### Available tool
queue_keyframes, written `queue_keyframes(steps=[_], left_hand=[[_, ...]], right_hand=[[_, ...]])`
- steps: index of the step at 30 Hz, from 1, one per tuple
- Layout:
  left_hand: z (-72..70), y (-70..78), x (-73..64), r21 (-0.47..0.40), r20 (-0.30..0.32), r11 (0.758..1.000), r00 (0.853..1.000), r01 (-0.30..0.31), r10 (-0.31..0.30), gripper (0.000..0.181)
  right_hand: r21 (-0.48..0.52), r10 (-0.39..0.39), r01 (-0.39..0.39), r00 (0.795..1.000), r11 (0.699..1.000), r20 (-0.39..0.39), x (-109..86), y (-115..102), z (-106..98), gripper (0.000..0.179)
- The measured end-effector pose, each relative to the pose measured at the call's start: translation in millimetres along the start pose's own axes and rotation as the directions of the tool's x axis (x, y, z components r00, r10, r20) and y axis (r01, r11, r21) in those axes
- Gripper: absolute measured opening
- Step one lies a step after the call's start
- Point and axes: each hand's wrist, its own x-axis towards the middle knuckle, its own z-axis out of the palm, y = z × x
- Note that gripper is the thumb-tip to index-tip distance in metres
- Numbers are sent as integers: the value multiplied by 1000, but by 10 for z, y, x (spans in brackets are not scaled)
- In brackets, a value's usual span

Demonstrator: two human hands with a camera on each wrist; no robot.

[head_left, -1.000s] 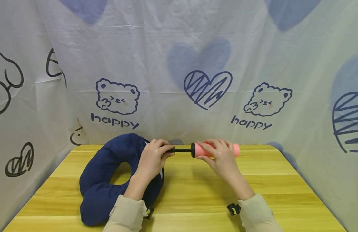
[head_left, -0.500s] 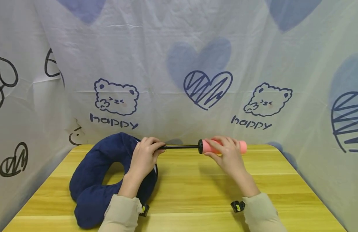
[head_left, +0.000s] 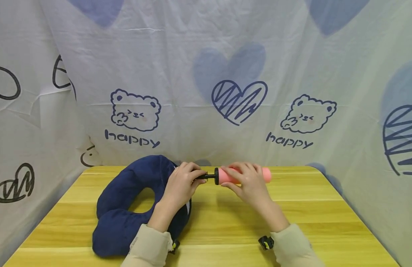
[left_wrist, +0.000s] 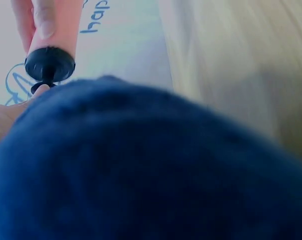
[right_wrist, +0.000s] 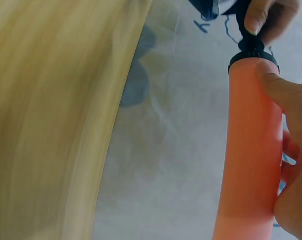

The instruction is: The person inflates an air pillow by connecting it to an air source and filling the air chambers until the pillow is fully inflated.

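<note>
A pink hand pump (head_left: 267, 174) with a black end cap (head_left: 216, 176) lies level above the far part of the table. My right hand (head_left: 250, 182) grips its pink barrel, thumb along the side near the cap in the right wrist view. Only a short length of black rod (head_left: 211, 176) shows. My left hand (head_left: 180, 184) pinches the black end piece (right_wrist: 246, 27) beside a navy neck pillow (head_left: 114, 233). Where that piece meets the pillow is hidden behind the left hand. Up close, the pillow (left_wrist: 140, 165) fills most of the left wrist view.
The wooden table (head_left: 293, 207) runs back to a white cloth (head_left: 192, 122) printed with hearts, bears and words. The same cloth hangs at both sides. A small black device (head_left: 267, 243) sits at the right cuff, another (head_left: 174, 246) at the left.
The hands first moved apart and more rod showed; now they are close and the rod is mostly inside the barrel. The pillow shifted left, then back right with the left hand.
</note>
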Motion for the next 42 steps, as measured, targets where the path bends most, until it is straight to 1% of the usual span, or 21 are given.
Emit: queue_keyframes(steps=[3,7,11,18,27,31,35,42], left_hand=[[24,40,8,-8,6,1000,1000,-19,19,22],[32,70,15,-13,12,1000,1000,-20,20,23],[25,76,17,-19,13,1000,1000,-11,12,23],[16,54,22,-11,3,1000,1000,-16,16,23],[6,39,30,-10,4,1000,1000,-16,16,22],[-5,8,23,7,-6,1000,1000,-11,11,20],[-29,-35,14,13,-21,1000,1000,4,-4,19],[-90,-129,-16,51,-20,997,998,55,-54,21]], right_hand=[[8,-33,34,999,999,-23,4,-41,31,51],[23,-46,47,998,999,-37,4,-74,50,49],[37,-38,40,999,999,-37,3,-83,49,49],[18,-30,31,999,999,-26,13,-75,38,48],[21,-16,16,1000,1000,-16,22,-59,20,49],[23,6,-6,1000,1000,-8,15,-29,5,51],[21,46,-46,999,999,16,6,14,-19,52],[21,125,-127,990,992,64,-17,117,-88,51]])
